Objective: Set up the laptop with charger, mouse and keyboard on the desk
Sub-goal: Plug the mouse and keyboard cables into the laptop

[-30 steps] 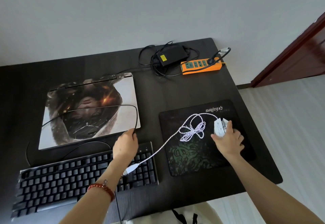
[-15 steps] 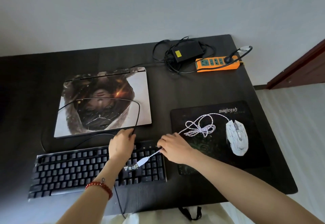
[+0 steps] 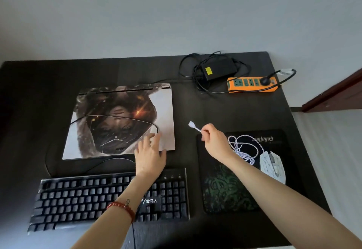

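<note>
The closed laptop [image 3: 121, 119], its lid covered with a picture, lies at the desk's middle left. My left hand [image 3: 149, 154] rests on its near right corner, fingers spread, over a thin black cable [image 3: 109, 116] that loops across the lid. My right hand [image 3: 213, 141] pinches the white braided mouse cable just behind its USB plug [image 3: 192, 125], held in the air right of the laptop. The white mouse [image 3: 273, 166] sits on the dark mouse pad [image 3: 225, 190]. A black keyboard [image 3: 78, 199] lies in front of the laptop. The charger brick [image 3: 219, 68] is at the back.
An orange power strip [image 3: 252, 83] lies at the back right corner with a plug in it. Black charger leads coil around the brick and run to the laptop's back edge. The desk's right edge drops to a pale floor beside a brown door frame [image 3: 333, 96].
My right hand left the mouse, took the white cable near the plug over the keyboard and lifted it up beside the laptop. My left hand slid forward onto the laptop's corner and spread its fingers.
</note>
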`<state>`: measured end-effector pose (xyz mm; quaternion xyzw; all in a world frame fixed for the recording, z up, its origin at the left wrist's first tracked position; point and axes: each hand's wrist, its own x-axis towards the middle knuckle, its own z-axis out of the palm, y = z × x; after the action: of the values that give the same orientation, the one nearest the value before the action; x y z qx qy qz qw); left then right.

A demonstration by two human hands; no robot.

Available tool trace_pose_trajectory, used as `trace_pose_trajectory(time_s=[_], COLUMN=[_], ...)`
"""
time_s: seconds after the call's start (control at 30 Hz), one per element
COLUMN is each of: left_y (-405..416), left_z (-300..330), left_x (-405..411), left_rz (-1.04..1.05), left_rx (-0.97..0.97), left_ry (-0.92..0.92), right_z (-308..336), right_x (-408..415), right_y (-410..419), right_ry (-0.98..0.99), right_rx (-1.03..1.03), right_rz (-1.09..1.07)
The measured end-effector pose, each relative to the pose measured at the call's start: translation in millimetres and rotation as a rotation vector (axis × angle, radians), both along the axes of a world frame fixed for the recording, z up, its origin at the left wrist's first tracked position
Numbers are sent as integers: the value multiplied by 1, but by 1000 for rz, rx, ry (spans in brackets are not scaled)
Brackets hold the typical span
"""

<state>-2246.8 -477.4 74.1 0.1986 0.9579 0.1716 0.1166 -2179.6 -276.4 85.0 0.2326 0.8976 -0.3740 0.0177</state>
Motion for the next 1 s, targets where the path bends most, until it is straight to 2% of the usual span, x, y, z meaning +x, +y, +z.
trace_pose_trajectory(time_s=[0.07, 0.13, 0.23, 0.3, 0.37, 0.43, 0.5, 0.57, 0.77, 1.0], left_y=[15, 34, 59, 73, 79, 86, 87, 89, 107, 113], left_z=[-2, -9, -20, -30, -39, -42, -41, -40, -29, -16], left_x=[-2, -3, 2, 6, 7, 8, 6, 1, -16, -19], left_rz=[-139, -270, -511, -671, -757, -737, -641, -559, -429, -419], left_rx=[-31, -87, -173, -232, -272, -183, -8, 73, 79, 110], left_ry=[19, 13, 63, 38, -23, -60, -7, 32, 60, 114], right_z=[-1, -2, -9, -16, -24, -32, -38, -39, -42, -44], right_x=[4, 19, 59, 90, 116, 136, 144, 146, 136, 136], right_y=[0, 7, 30, 48, 61, 71, 74, 74, 61, 50], right_ry=[-1, 61, 120, 2, -194, -328, -359, -338, -297, -271], right_rx=[-51, -38, 200, 335, 339, 228, 163, 171, 137, 104], right_rz=[56, 23, -197, -391, -525, -583, -550, -535, -513, -469])
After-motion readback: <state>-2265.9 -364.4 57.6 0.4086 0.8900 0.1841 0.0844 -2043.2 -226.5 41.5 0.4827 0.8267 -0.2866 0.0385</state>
